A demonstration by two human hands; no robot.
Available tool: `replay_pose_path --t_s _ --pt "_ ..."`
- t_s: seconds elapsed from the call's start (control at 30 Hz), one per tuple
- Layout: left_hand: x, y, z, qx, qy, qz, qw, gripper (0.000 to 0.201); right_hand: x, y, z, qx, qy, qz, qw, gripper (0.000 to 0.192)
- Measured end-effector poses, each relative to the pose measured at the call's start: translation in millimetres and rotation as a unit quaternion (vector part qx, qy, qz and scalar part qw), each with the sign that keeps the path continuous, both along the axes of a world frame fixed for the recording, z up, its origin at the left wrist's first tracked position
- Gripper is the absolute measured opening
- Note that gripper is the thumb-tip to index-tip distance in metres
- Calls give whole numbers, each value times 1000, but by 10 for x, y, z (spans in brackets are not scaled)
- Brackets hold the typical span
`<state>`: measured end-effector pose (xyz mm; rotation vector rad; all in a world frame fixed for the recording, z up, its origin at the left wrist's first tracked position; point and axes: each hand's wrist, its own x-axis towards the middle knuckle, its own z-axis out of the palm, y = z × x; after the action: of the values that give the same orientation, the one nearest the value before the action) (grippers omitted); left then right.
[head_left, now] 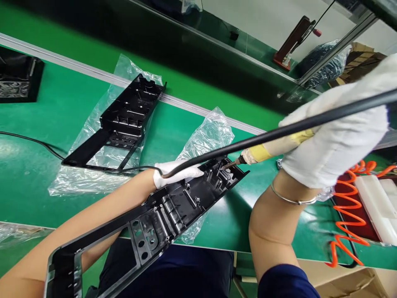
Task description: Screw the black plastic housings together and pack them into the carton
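My left hand (178,173), in a white glove, grips the far edge of a long black plastic housing (186,203), which lies tilted across the view with its ribbed inside facing up. In my gloved right hand (328,140) is a power screwdriver (263,152) wrapped in white and yellow tape. Its bit reaches down into the right end of the housing; the exact contact spot is too small to make out. A black cord (273,135) crosses close to the camera over both hands, hiding part of the right fingers, and thins toward the left.
A second black housing (127,116) lies on a clear plastic bag (77,178) on the green table (25,182). Another bag (211,130) is behind my left hand. An orange coiled hose (349,207) and white blocks (375,203) are at right. A black part (34,78) sits far left.
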<state>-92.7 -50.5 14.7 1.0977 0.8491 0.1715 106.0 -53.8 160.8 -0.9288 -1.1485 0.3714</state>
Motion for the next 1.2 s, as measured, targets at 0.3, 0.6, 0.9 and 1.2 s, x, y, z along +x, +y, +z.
replay_pose_path --t_s 0.3,0.6,0.9,1.2 --pt "47 -9 26 -97 0 -7 995 35 -147 168 -162 -50 -57 9 997 51" --pt "47 -14 155 -55 24 -29 998 28 -167 216 -244 -83 -109 2 991 52" --pt "64 -17 151 -53 23 -36 998 30 -175 227 -254 -97 -105 1 990 55" --pt "54 -9 44 28 2 -73 997 32 -158 262 -315 -121 -134 2 984 55"
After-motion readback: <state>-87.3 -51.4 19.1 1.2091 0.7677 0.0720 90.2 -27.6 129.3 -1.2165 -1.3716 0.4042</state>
